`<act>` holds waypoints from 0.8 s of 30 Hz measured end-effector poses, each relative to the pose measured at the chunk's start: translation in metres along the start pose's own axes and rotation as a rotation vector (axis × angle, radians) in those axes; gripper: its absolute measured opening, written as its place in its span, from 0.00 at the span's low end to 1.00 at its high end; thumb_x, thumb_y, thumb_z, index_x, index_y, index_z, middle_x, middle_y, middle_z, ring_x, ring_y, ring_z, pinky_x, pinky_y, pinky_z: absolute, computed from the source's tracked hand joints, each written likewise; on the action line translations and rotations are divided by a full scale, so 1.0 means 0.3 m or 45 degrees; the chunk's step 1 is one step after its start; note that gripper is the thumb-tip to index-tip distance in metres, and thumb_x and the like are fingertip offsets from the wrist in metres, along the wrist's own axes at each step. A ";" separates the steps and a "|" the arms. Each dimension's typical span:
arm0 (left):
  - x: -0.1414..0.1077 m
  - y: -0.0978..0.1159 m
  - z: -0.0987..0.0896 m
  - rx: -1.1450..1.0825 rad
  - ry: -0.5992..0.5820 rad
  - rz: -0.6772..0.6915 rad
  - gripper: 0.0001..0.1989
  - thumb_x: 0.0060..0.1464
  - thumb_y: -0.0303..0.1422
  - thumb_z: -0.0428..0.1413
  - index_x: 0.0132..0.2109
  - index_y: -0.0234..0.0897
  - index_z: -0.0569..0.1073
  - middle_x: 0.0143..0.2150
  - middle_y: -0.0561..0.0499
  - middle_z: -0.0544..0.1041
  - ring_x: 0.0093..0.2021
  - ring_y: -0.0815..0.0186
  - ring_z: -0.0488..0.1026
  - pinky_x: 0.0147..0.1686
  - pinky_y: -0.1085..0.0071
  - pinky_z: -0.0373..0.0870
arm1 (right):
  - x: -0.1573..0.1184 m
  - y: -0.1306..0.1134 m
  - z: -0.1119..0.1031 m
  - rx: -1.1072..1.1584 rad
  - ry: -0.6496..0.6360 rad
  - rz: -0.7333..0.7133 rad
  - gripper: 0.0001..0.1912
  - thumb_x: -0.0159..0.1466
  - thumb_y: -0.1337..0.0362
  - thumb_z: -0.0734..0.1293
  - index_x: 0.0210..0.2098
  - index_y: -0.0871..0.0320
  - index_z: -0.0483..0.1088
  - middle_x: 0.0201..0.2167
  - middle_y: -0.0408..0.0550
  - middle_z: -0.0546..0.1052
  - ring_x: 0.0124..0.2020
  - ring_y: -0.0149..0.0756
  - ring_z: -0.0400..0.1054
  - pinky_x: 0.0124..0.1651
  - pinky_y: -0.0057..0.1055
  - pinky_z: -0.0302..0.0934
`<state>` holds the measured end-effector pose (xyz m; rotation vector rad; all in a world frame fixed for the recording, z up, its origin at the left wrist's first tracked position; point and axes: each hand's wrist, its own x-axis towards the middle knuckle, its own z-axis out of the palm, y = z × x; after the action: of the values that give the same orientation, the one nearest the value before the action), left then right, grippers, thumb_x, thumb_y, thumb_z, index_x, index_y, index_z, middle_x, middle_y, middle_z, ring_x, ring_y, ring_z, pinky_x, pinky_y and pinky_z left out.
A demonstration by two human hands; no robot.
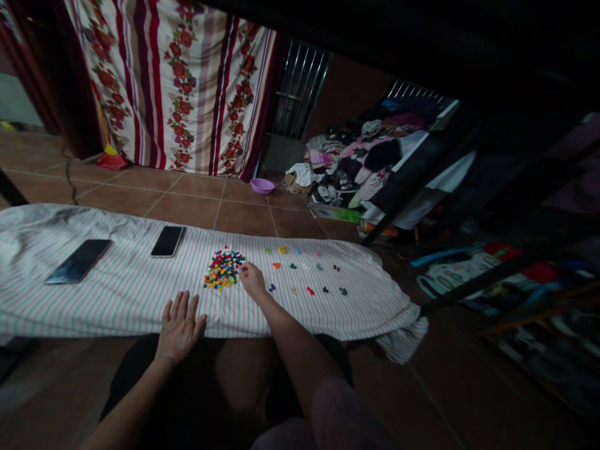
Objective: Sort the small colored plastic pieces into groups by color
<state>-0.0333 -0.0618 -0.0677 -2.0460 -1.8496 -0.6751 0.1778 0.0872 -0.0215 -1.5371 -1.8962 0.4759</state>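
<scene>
A pile of tiny coloured pieces (223, 271), too small to name by kind, lies on the striped cloth (140, 294) in front of me. My right hand (253, 280) is at the pile's right edge, its fingers pinched together; whatever may be between the fingertips is hidden. To the right, small groups sorted by colour sit in loose rows, among them a yellow group (282, 250), an orange group (276, 265), a red group (310, 291) and a brown group (336, 267). My left hand (180, 325) rests flat near the cloth's front edge, fingers spread, holding nothing.
Two dark-screened phones lie left of the pile, a larger one (79, 261) and a smaller one (167, 242). Beyond the cloth, a purple basin (262, 186) and a heap of clothes (356, 156) are on the tiled floor. A floral curtain (182, 87) hangs behind.
</scene>
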 end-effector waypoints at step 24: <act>-0.006 0.002 0.006 0.099 0.051 0.043 0.29 0.59 0.45 0.41 0.58 0.31 0.70 0.63 0.35 0.67 0.67 0.52 0.57 0.64 0.50 0.51 | 0.230 0.488 -0.472 -0.320 0.374 0.444 0.16 0.58 0.71 0.59 0.37 0.57 0.77 0.34 0.48 0.79 0.38 0.35 0.71 0.44 0.26 0.62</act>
<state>-0.0325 -0.0625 -0.0702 -1.9957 -1.7865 -0.6208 0.3727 0.1738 0.0055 -1.9963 -1.5111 0.1472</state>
